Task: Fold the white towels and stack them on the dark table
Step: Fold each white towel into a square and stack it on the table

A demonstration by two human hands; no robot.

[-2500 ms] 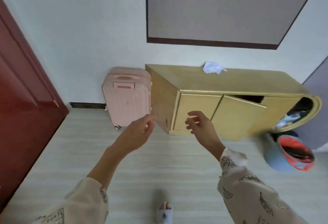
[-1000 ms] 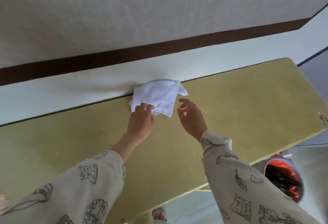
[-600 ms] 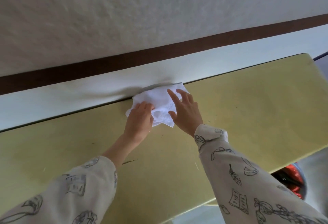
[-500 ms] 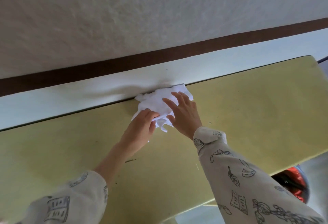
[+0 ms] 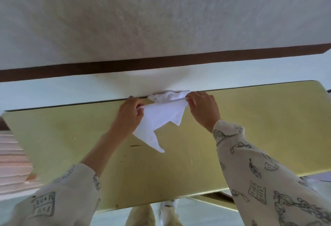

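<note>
Towel (image 5: 162,116) lifted off the yellow cabinet (image 5: 250,127), at its back edge by the wall (image 5: 161,20). Left hand (image 5: 129,116) pinches the top-left corner; right hand (image 5: 202,107) pinches the top-right corner, fingers curled onto the cloth. Top edge stretched between the hands; the rest hangs toward the cabinet front in two uneven points.

A second bunched bit of white cloth (image 5: 166,97) lies against the wall just behind the towel. Cannot tell whether it is part of the same towel or another one.

Risks, as judged:
- Grips sit at the very corners; a quick shake could pull one free and the towel would drop in a heap on the cabinet.
- Hanging edge is uneven, so folding now would give a skewed fold.
- The bunched cloth may be dragged along or fall behind the cabinet.
- No dark table in view; the carry is still to be done.
</note>
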